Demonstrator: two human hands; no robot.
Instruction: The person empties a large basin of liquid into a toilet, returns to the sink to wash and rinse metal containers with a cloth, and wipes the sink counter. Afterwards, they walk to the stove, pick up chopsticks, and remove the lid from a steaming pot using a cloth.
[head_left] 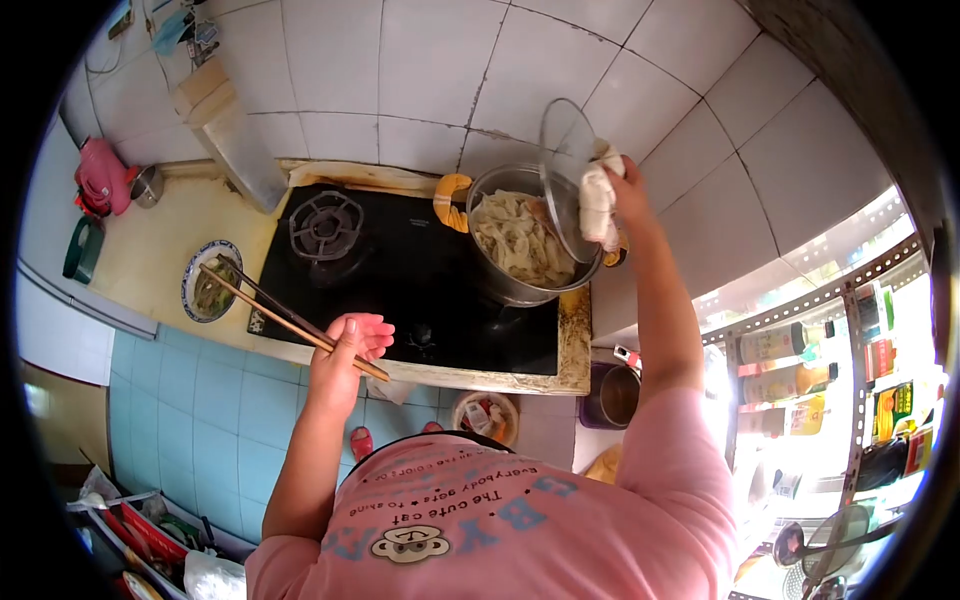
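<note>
My right hand (627, 190) grips a white cloth (598, 205) against a glass lid (562, 175), which stands tilted at the right side of a steel pot (515, 292). Pale, folded dumpling-like food (515, 235) fills the pot. My left hand (358, 345) is over the stove's front edge, and long chopsticks (290, 318) lie across it, pointing left. Their far tips reach over a blue-and-white bowl (211, 282) with noodle-like food inside. The left fingers are partly spread, with the thumb against the chopsticks.
The black stove (400, 270) has an unused burner (326, 225) at its left. A pink kettle (103, 177) and a metal cup (147, 186) stand on the left counter. Shelves (790, 375) with jars are at the right. A bin (485, 418) is on the floor.
</note>
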